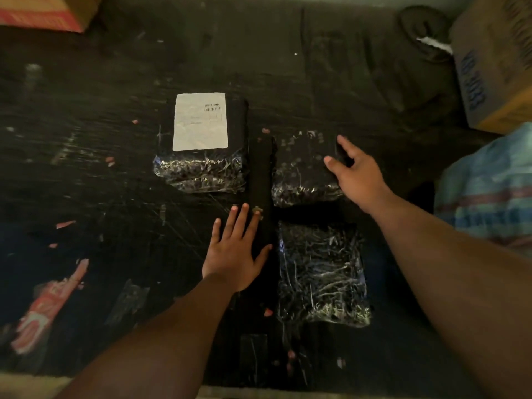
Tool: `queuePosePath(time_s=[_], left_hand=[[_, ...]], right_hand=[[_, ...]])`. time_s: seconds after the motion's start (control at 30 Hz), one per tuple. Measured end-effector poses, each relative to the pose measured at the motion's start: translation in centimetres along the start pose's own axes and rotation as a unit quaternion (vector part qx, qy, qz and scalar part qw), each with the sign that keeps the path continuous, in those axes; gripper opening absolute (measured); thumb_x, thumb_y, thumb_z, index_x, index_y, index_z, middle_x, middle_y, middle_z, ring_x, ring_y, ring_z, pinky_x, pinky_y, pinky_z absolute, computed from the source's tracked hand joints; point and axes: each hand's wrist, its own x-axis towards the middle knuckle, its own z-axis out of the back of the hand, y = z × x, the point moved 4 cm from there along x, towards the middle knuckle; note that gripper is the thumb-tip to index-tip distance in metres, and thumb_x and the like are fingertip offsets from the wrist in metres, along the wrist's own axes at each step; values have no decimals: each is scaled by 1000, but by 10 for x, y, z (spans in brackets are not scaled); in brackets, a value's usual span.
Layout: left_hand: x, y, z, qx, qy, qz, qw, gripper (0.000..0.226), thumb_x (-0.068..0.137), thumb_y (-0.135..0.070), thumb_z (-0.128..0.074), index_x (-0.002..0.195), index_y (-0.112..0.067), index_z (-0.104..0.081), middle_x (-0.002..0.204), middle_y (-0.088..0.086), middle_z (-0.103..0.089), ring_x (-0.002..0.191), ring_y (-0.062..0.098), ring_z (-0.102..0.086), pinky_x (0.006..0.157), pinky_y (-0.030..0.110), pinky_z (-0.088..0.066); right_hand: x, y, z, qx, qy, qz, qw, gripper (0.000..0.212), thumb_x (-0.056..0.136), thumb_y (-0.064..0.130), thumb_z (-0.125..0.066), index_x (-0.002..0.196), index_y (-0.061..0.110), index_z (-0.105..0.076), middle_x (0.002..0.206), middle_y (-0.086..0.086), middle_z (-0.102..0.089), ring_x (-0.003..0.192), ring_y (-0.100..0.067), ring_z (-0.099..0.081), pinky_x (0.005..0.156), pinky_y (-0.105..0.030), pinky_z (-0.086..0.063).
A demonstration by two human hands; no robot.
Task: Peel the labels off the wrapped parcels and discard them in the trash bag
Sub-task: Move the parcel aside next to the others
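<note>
On the dark surface point(86, 139): my left hand point(234, 254) lies flat, fingers spread; my right hand point(355, 174), fingers loosely open, touches the unlabelled parcel point(302, 168) beside the labelled parcel point(201, 168).

The label point(200, 121) on the far-left parcel point(201, 145) shows a barcode, but its print is too small and soft to read. Right of that label, the right hand point(357, 175) covers the near corner of the second parcel point(303, 168), and its fingertips sink into shadow, so contact is unclear. Far right of the label, a cardboard box point(495, 61) runs off the frame; its blue lettering is blurred. Below that box, a striped bag point(486, 191) is cut by the right edge. Up-left of the label, another box point(49, 11) is clipped by the top edge.
</note>
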Motion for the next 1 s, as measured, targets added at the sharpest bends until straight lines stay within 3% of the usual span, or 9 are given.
queuePosePath(time_s=[0.1, 0.3, 0.47, 0.6, 0.67, 0.77, 1.0], left_hand=[[-1, 0, -1, -3, 2, 0, 1000, 78, 99, -70, -12, 160, -30, 14, 166, -3, 25, 152, 19, 26, 125, 50, 7], [-26, -1, -3, -15, 19, 12, 1000, 76, 101, -67, -14, 160, -29, 14, 166, -3, 25, 152, 18, 24, 125, 47, 8], [-68, -4, -15, -20, 14, 28, 999, 77, 100, -67, -15, 160, -29, 13, 166, -4, 24, 153, 17, 22, 126, 46, 6], [-86, -6, -23, -28, -6, 47, 998, 76, 100, -66, -15, 161, -29, 9, 167, -4, 21, 153, 16, 21, 126, 47, 5], [-93, -7, -26, -28, -6, 51, 998, 75, 100, -66, -15, 161, -29, 9, 167, -5, 22, 153, 16, 21, 126, 47, 5], [-100, -8, -27, -27, 0, 53, 998, 74, 101, -66, -14, 161, -29, 11, 167, -5, 23, 153, 16, 22, 126, 47, 5], [-102, -10, -25, -27, 32, 61, 997, 74, 102, -64, -14, 159, -29, 16, 165, -4, 28, 152, 17, 24, 125, 47, 7]], right_hand=[[-22, 9, 5, 25, 5, 25, 999, 62, 90, 40, -65, 147, 33, -41, 152, 9, -41, 134, -9, -43, 102, -18, -36], [-102, -6, 18, 85, -15, 57, 995, 60, 87, 45, -67, 142, 40, -43, 150, 12, -42, 134, -7, -44, 111, -38, -41], [-162, -28, 23, 83, -60, 63, 993, 59, 89, 42, -65, 143, 40, -42, 146, 10, -44, 131, -3, -42, 113, -38, -39], [-190, -51, 15, 110, -38, 51, 992, 64, 79, 58, -65, 138, 50, -41, 140, 12, -48, 128, -5, -48, 108, -39, -44], [-198, -61, 10, 104, -28, 45, 993, 67, 75, 63, -63, 137, 54, -40, 136, 12, -49, 125, -4, -50, 106, -40, -45], [-203, -69, 4, 94, -24, 49, 994, 59, 85, 53, -62, 139, 53, -37, 133, 15, -45, 126, -3, -46, 110, -41, -41], [-202, -61, 12, 13, 17, 43, 999, 62, 89, 53, -59, 144, 50, -29, 151, 6, -35, 135, -14, -40, 111, -40, -37]])
